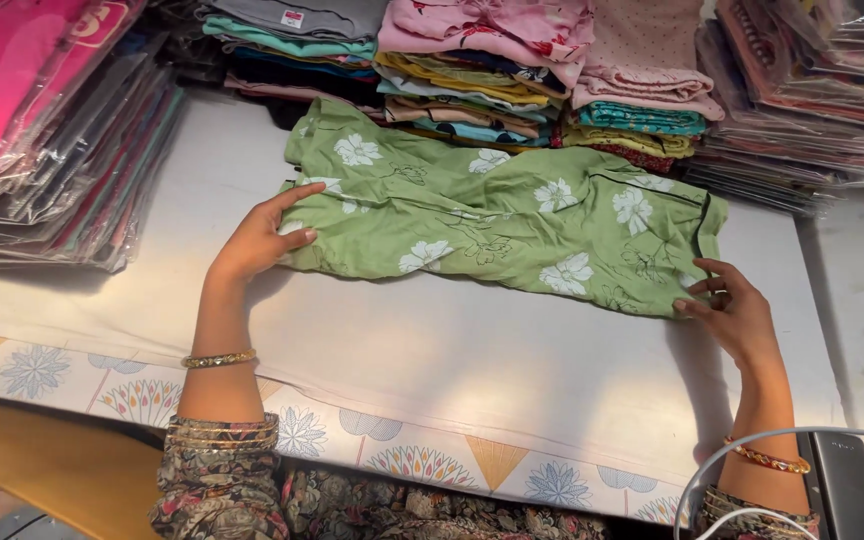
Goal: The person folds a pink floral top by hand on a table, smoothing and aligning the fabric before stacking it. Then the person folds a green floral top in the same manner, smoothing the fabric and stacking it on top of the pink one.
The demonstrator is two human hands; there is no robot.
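Left hand (257,238) lies open and flat on the left end of a green floral garment (497,215), while right hand (732,310) pinches its right edge. It lies folded across the white surface (452,370), below stacked clothes (472,70), beside bagged stacks (42,140).

Green garment (512,215): light olive green, white flowers, thin dark line-drawn leaves, dark piping at one edge. Table cover (472,370) plain off-white; border strip (422,465) pale with blue, orange and pink flower and fan motifs. Sleeves (222,480) dark floral print. Bangles (219,359) gold, possibly red-flecked. Folded stack (472,80): pink, yellow, teal. Wrapped packs (22,90) bright pink.
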